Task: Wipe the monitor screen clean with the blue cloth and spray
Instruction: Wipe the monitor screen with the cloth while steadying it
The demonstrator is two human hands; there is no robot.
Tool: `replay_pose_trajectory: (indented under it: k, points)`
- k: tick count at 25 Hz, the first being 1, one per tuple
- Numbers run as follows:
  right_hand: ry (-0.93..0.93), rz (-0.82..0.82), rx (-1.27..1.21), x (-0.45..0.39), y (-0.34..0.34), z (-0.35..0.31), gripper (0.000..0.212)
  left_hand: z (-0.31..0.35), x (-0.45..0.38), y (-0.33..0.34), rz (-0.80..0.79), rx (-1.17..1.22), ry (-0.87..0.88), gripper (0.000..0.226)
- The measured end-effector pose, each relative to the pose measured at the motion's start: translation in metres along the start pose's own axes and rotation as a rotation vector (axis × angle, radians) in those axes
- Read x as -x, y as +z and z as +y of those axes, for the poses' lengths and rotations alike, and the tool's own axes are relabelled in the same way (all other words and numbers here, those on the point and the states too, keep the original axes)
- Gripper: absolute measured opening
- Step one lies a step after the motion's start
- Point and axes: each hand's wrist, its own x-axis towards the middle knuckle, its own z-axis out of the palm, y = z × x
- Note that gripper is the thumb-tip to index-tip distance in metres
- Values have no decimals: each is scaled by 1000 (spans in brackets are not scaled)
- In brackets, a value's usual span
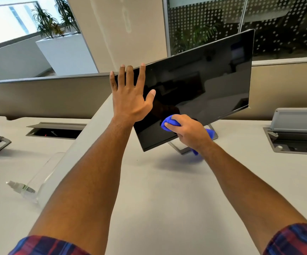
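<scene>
- Currently mid-wipe: right hand (187, 130) grips the bunched blue cloth (169, 123) against the lower left of the monitor screen (200, 85).
- Left hand (130, 96), fingers spread flat, braces the screen's left edge above the cloth.
- Spray bottle (21, 187) lies well left of both hands; spraying looks done.
- Upper and right screen probably remain.
- No legible writing.

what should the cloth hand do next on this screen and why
Probably sweep the blue cloth up and to the right across the monitor. The right hand holds it bunched near the lower left corner, most of the dark glass lies beyond it, and the left hand is spread open at the upper left corner.
</scene>
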Motion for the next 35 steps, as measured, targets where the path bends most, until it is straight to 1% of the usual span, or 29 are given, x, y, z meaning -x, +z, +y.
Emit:
replay_pose_trajectory:
  k: [1, 3, 4, 5, 6, 7, 8, 10, 11, 12, 13, 14, 15, 17, 18, 20, 21, 22, 23, 24, 25, 26, 27, 28, 30, 31, 33, 34, 35]
  points:
    - [28, -3, -4, 1, -4, 12, 47, 2, -1, 1, 3, -7, -13, 80]
    - [388, 95, -90, 0, -8, 28, 44, 11, -3, 2, 12, -11, -50, 83]
    - [448, 104, -85, 2, -9, 31, 45, 16, -4, 2, 14, -5, -72, 84]
    - [317, 48, -55, 5, -9, 33, 47, 23, -7, 2, 15, 3, -87, 85]
    - [90, -22, -9, 11, -9, 36, 49, 29, -9, 2, 18, 8, -94, 85]
    - [-59, -75, 15, 15, -10, 41, 50, 33, -11, 0, 21, 10, -97, 85]
    - [-48, -54, -4, 15, -12, 50, 50, 39, -14, 0, 18, 3, -98, 86]
    - [319, 57, -86, 10, -16, 59, 46, 52, -22, 0, 13, -5, -110, 86]
    - [375, 48, -94, 9, -14, 60, 44, 59, -25, 0, 13, 2, -115, 86]
    - [294, -17, -108, 11, -14, 62, 41, 68, -28, 1, 13, 15, -115, 87]
    - [156, -116, -113, 15, -16, 66, 40, 76, -32, 3, 15, 31, -111, 88]
    - [59, -175, -76, 17, -19, 72, 40, 83, -35, 5, 18, 43, -107, 89]
    - [70, -151, -48, 17, -21, 82, 43, 89, -37, 7, 18, 50, -103, 91]
    - [259, -24, -5, 17, -25, 98, 55, 99, -43, 12, 17, 48, -96, 93]
    - [223, -38, 8, 19, -26, 101, 57, 103, -46, 14, 26, 44, -91, 94]
    - [-112, -133, 100, 23, -27, 108, 55, 109, -52, 18, 75, 52, -71, 90]
    - [-150, -154, 110, 24, -30, 115, 53, 109, -55, 20, 111, 57, -66, 86]
    - [-32, -96, 65, 24, -31, 127, 52, 110, -58, 21, 143, 53, -66, 82]
    - [141, -5, 28, 24, -32, 136, 50, 110, -60, 23, 166, 37, -69, 79]
    - [234, 69, 2, 25, -32, 142, 50, 110, -60, 24, 183, 18, -72, 78]
    - [195, 46, 21, 28, -35, 145, 50, 110, -61, 26, 197, 5, -72, 78]
    - [52, -26, 74, 33, -33, 150, 51, 111, -61, 27, 210, 0, -71, 78]
    - [-48, -82, 101, 38, -35, 158, 52, 111, -60, 28, 220, 1, -68, 77]
    - [-9, -69, 90, 39, -38, 168, 50, 111, -60, 29, 227, 0, -65, 77]
    - [329, 76, 33, 40, -45, 184, 44, 110, -61, 31, 240, -4, -66, 76]
    - [385, 79, 28, 42, -47, 186, 43, 110, -60, 32, 243, -4, -67, 76]
    - [176, -32, 88, 52, -46, 192, 45, 110, -61, 34, 245, -10, -69, 77]
    - [149, -46, 76, 56, -48, 198, 44, 110, -61, 35, 245, -15, -68, 77]
    - [262, -5, 45, 56, -50, 204, 41, 109, -61, 35, 244, -18, -64, 78]
